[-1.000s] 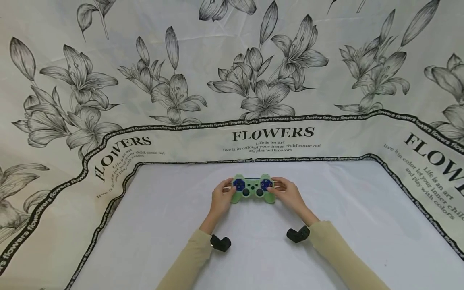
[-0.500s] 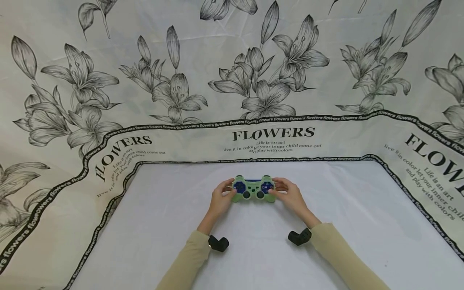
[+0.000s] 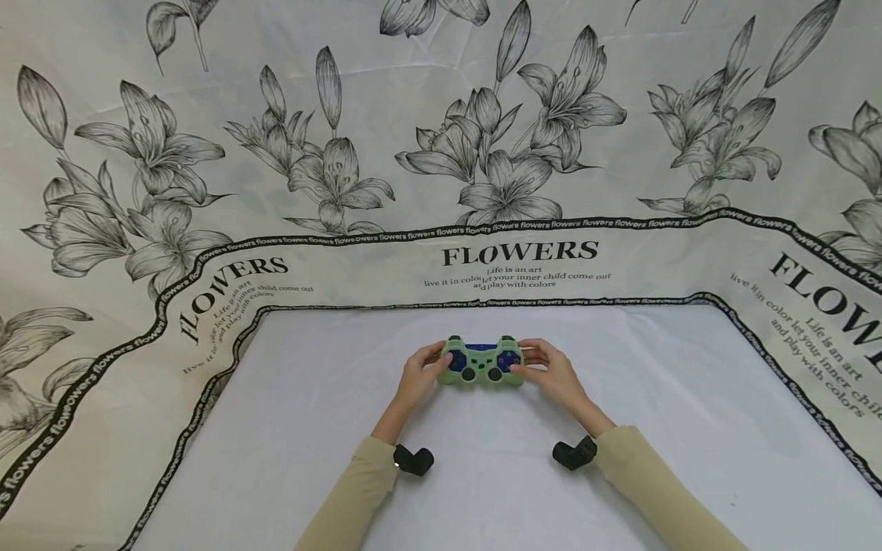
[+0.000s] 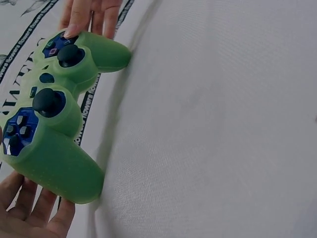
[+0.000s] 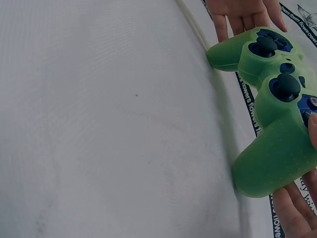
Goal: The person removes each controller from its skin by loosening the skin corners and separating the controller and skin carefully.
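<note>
A game controller [image 3: 481,358] in a pale green cover, with dark blue button panels and two black thumbsticks, is held by both hands around the middle of the head view. My left hand [image 3: 419,376] grips its left end, thumb on top near the direction buttons. At the opposite end my right hand [image 3: 555,376] holds on, its thumb near the face buttons. The left wrist view shows the controller [image 4: 59,116] from the side, with fingers under the near handle. In the right wrist view, fingers also lie beneath the near handle of the controller [image 5: 272,158].
A white cloth-covered tabletop [image 3: 482,474] spreads under the arms. Behind it and at both sides rises a hanging cloth [image 3: 372,268] printed with lilies and lettering. A black wrist device [image 3: 415,461] sits on the left wrist, another black device [image 3: 575,453] on the right.
The controller has tilted slightly, its handles looking shorter in the head view and its top edge a little lower. Both wrists have shifted slightly outward. Both hands keep their hold.
</note>
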Action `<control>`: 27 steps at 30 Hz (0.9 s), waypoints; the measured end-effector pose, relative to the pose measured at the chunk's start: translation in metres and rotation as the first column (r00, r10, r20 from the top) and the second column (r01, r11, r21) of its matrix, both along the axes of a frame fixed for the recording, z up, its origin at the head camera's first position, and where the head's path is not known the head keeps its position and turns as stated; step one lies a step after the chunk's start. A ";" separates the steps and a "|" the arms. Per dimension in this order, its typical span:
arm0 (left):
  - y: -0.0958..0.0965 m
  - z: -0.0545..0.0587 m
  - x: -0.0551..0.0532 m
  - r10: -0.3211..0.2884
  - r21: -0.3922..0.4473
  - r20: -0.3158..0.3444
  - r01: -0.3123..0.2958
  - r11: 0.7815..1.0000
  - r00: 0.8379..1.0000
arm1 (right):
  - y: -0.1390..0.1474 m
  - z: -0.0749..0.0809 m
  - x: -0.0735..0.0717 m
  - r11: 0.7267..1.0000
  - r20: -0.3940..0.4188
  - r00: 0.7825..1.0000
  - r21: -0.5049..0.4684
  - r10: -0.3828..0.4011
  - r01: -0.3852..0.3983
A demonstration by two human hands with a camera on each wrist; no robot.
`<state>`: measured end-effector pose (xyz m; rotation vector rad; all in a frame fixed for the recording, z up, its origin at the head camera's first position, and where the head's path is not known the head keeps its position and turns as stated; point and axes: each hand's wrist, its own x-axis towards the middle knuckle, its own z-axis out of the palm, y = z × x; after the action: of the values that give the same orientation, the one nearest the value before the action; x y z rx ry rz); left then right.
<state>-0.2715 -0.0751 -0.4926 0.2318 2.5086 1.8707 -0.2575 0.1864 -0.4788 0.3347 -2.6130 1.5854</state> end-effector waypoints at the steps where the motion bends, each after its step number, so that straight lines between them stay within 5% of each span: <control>1: 0.000 0.000 0.000 0.000 -0.003 0.004 0.000 1.000 1.000 | 0.000 0.000 0.000 1.000 0.000 1.000 -0.005 0.002 -0.002; 11: 0.002 0.004 -0.001 -0.008 -0.009 0.037 0.008 1.000 0.999 | 0.003 -0.001 0.000 1.000 0.015 1.000 -0.002 0.022 -0.022; 21: 0.002 0.004 -0.002 -0.092 0.048 0.003 0.091 0.995 0.996 | 0.009 0.010 0.002 0.996 -0.019 0.998 0.063 0.057 -0.056; 27: 0.001 0.022 0.013 -0.119 0.084 -0.001 0.119 0.989 0.993 | 0.012 0.015 0.002 0.993 -0.008 0.997 0.086 0.081 -0.080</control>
<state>-0.2587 -0.0743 -0.4704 0.3691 2.3593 1.9291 -0.2555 0.1987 -0.4634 0.4583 -2.6971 1.4913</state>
